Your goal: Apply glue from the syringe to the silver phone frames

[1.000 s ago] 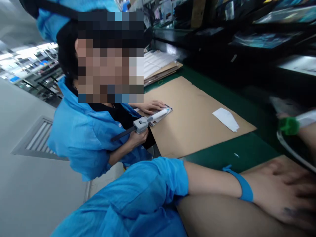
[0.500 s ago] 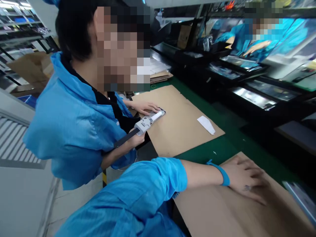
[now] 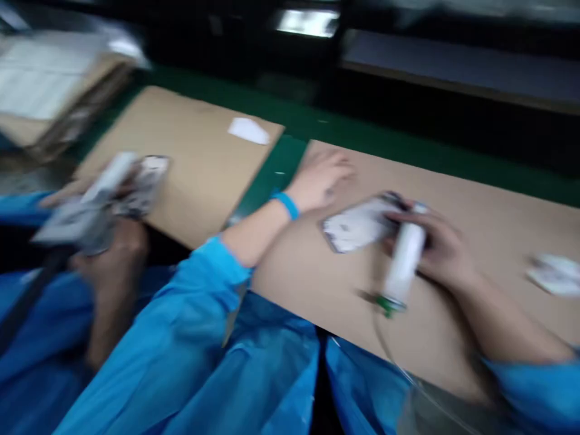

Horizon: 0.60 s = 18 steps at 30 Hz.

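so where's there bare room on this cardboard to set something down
Bare cardboard lies left of the white tube, and past the right hand up to the white scrap. It is crowded around the printed white piece, between the left hand and the tube.

A green-matted surface (image 3: 281,160) carries two cardboard sheets (image 3: 181,163) lying just apart, one bearing a white paper scrap (image 3: 248,131), the other a blurred white packet (image 3: 555,275).

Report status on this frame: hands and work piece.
Right hand gripping white tube, green tip, above printed card. Left hand flat on cardboard beside card. Co-worker's hand apart at left, with grey gun. View blurred.
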Available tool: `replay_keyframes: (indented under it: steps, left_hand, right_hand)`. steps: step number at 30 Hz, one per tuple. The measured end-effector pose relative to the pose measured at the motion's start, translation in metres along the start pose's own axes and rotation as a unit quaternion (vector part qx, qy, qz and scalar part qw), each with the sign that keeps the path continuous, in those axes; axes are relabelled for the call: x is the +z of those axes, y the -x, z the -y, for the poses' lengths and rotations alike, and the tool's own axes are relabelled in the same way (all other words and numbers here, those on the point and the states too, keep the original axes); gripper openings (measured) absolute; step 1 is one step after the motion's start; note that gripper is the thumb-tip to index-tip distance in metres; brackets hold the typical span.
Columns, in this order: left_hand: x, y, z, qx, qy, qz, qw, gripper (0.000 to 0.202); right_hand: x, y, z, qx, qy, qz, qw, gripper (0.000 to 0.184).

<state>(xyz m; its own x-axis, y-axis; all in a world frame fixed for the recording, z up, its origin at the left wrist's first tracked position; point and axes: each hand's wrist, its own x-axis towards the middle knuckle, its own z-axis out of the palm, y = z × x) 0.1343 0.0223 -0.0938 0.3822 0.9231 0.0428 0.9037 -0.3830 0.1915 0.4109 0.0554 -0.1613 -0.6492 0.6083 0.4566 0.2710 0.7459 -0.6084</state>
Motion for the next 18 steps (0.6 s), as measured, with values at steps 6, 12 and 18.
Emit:
replay_keyframes:
  steps: [6,12,18]
  left_hand:
    - [0.023,-0.018,0.031,0.050,0.112,0.007,0.992,0.056]
    - [0.016,-0.025,0.017,0.036,0.172,0.027,0.984,0.059]
    - [0.046,-0.037,0.022,0.032,0.234,-0.060,0.970,0.042]
  right_hand:
    - [-0.032,0.020,-0.022,-0.046,0.013,-0.045,0.998,0.041]
    - [-0.023,0.007,-0.017,-0.011,-0.075,-0.031,0.997,0.043]
    - [-0.024,0.014,-0.026,0.039,-0.266,-0.090,0.959,0.068]
